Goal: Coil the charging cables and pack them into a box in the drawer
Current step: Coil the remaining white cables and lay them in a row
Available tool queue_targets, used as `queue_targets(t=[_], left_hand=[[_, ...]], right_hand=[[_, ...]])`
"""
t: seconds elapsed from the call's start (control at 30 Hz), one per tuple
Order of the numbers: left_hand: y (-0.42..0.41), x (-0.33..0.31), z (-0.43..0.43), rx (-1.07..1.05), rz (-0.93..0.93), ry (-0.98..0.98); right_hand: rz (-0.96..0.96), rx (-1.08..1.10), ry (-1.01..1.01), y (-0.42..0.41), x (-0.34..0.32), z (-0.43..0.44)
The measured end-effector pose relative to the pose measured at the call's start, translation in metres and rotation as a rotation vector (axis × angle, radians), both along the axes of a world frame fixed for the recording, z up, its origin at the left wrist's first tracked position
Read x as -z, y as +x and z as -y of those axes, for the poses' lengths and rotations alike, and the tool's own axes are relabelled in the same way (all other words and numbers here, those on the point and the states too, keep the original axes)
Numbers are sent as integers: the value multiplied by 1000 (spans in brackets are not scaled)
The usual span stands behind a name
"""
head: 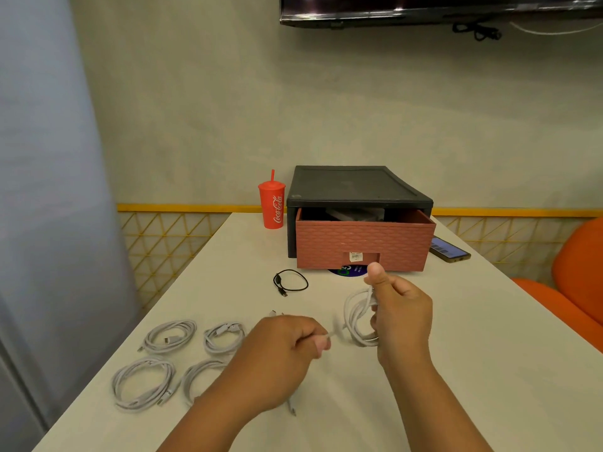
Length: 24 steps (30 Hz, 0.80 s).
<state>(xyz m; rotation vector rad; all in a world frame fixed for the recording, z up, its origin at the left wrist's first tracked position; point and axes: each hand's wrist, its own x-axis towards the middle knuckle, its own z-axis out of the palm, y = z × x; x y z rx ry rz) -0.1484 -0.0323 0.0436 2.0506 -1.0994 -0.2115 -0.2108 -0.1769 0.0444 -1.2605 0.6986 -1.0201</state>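
My right hand [399,316] grips a coil of white charging cable [357,319] above the table, thumb raised. My left hand [284,350] pinches the loose end of that same cable near its plug. Several white coiled cables [168,336] lie on the table at the left, one partly hidden under my left forearm. A small black cable [290,282] lies in a loop in front of the drawer. The brick-red drawer [363,244] stands pulled partly out of its black case [357,187], with a dark box [357,214] inside, mostly hidden.
A red cup with a straw [272,205] stands left of the drawer unit. A phone [449,250] lies to its right near the table's right edge. Orange chairs [577,282] sit at the right. The white table [473,370] runs toward a wall.
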Motion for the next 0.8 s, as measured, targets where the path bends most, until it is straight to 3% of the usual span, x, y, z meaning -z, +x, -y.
queue_targets(t=[0.07,0.17,0.3,0.4,0.5,0.63,0.8], left_hand=[[-4,-2,-1,29,-169,5],[-5,-5,-3,67,-393,-32],[-2,-8,-8,69,-554,-102],[-1,-9,-10,15,-719,-183],[-4,-12,-8,23,-926,-290],[-6,-15,-9,80,-1270,-442],[-5,-15,-10,166,-1450,-434]], right_hand=[[-41,77,-122,2,1,0],[-59,96,-117,4,1,2],[-88,-77,105,3,-2,8],[52,-204,289,1,-4,6],[137,-197,308,2,-5,3],[39,-127,150,0,-4,0],[-43,-88,-178,-2,6,-7]])
